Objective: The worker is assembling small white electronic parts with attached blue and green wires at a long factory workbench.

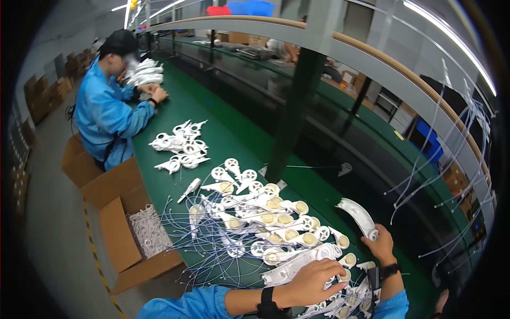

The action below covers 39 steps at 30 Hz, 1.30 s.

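Observation:
My right hand (380,245) grips the lower end of a curved white plastic shell (358,217), held up over the right side of the green bench. Over the near edge of a heap of white plastic parts is my left hand (316,282), its thumb apart from the bent fingers and nothing visibly held. Beneath and beside that hand lies a long white plastic shell (289,268). Many heaped parts are arm-shaped with round ends, some carrying cream discs (309,239). Thin grey-blue cables (212,260) trail from the heap to the left. Whether my left fingertips touch a part, I cannot tell.
A cardboard box (119,234) of small white parts stands left of the green bench (228,143). Another pile of white parts (180,146) lies farther along, near a co-worker in blue (109,106). A dark post (295,114) rises beyond the heap; cables (459,138) hang at right.

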Available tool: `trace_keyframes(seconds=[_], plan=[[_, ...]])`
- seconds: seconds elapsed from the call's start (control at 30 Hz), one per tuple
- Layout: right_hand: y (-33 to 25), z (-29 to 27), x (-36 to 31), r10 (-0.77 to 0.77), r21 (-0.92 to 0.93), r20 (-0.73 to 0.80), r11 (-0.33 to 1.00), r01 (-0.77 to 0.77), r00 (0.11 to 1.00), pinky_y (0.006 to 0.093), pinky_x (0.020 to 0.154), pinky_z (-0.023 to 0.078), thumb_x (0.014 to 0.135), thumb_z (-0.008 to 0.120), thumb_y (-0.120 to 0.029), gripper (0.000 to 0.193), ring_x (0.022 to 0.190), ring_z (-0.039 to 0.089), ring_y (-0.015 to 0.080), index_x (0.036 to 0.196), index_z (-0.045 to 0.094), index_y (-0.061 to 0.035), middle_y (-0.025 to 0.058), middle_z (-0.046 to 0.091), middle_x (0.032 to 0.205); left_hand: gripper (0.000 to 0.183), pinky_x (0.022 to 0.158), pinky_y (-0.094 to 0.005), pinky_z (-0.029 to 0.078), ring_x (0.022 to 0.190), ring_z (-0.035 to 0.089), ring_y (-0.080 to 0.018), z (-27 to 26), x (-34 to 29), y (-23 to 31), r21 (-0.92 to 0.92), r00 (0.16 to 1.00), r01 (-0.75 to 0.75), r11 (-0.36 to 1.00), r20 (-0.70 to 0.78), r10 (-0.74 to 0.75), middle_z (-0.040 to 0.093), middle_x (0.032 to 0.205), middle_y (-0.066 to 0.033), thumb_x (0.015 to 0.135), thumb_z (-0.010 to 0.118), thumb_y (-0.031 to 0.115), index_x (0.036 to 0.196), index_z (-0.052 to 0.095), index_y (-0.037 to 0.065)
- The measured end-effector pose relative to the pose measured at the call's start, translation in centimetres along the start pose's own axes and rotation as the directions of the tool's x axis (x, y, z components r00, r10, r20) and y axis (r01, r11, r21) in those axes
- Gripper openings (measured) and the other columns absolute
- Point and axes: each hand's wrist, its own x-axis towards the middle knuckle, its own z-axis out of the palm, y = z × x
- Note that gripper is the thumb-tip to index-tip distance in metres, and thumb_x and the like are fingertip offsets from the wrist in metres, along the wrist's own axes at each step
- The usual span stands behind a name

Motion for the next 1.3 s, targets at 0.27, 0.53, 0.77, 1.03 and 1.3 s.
trace_keyframes(seconds=[0.27,0.53,0.77,1.03,1.3], plan=[[-1.4,-5.1,-7.3,-0.242,0.487,0.062,0.854,0.182,0.968,0.0273,0.076,0.045,0.048,0.077,-0.007,0.06,0.082,0.053,0.014,0.104,0.057,0.002,0.0049,0.055,0.091,0.017,0.07,-0.0388,0.049,0.08,0.064,-0.0294,1.2,-0.2,-2.4,-0.267,0.98,0.199,0.943,0.052,-0.193,0.064,0.087,-0.0131,0.091,0.055,0.015,0.099,0.06,0.001],[-8.8,-13.5,-14.4,-0.489,0.36,0.163,0.838,0.41,0.857,0.0361,0.085,0.048,0.064,0.071,-0.006,0.044,0.099,0.061,0.032,0.107,0.061,-0.0014,0.0181,0.062,0.106,0.052,0.056,-0.0239,0.048,0.071,0.059,-0.0105,0.5,0.4,-2.6,-0.596,0.663,0.746,0.295,0.707,-0.247,0.063,0.089,-0.0095,0.099,0.04,0.05,0.122,0.051,0.004],[-11.9,-13.6,-15.0,-0.536,0.132,0.171,0.844,0.519,0.827,0.0392,0.079,0.052,0.064,0.073,-0.002,0.052,0.1,0.062,0.035,0.114,0.059,-0.003,0.0151,0.06,0.117,0.058,0.085,-0.0245,0.041,0.099,0.052,-0.0098,0.8,0.5,-2.0,-0.616,0.687,0.468,0.634,0.705,0.178,0.059,0.108,-0.007,0.1,0.041,0.047,0.124,0.052,-0.005],[-11.0,-13.0,-14.9,-0.404,0.213,-0.041,0.89,0.403,0.914,0.0376,0.096,0.041,0.068,0.074,-0.006,0.078,0.123,0.044,0.0346,0.138,0.039,0.0,0.0208,0.041,0.136,0.057,0.089,-0.0261,0.043,0.101,0.055,-0.0123,0.4,0.1,-1.8,-0.72,0.747,0.647,0.249,0.665,-0.016,0.054,0.12,-0.0102,0.099,0.044,0.031,0.144,0.027,0.0],[-9.6,-13.7,-17.0,-0.258,0.337,-0.207,0.887,0.317,0.944,0.034,0.094,0.04,0.09,0.046,-0.001,0.03,0.108,0.049,0.0263,0.119,0.048,0.0049,0.0162,0.046,0.122,0.066,0.088,-0.0351,0.05,0.094,0.062,-0.0207,0.2,0.2,-1.7,-0.871,0.869,0.482,0.092,0.463,-0.173,0.052,0.119,-0.0142,0.086,0.041,0.011,0.147,0.016,0.004]])
